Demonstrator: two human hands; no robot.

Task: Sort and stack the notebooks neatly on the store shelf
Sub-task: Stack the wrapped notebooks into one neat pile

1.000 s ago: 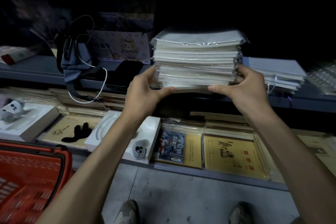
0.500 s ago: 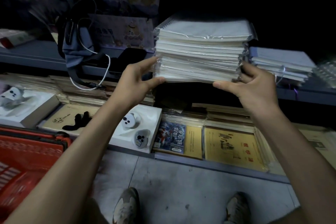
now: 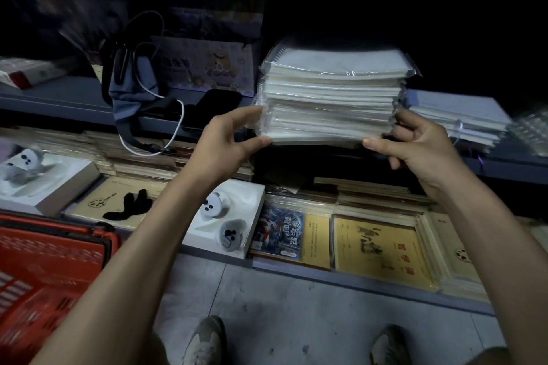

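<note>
Gripping the notebook stack low at both ends, the left hand and right hand risked its slick plastic sleeves sliding and toppling.

Both arms, from left hand and right hand back, are bare; the feet wear grey-beige sneakers.

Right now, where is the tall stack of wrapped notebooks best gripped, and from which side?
At its bottom edge, from both ends, as the left hand and right hand do now: the stack is tall, loose and plastic-wrapped, so a low grip likely keeps it together.
</note>
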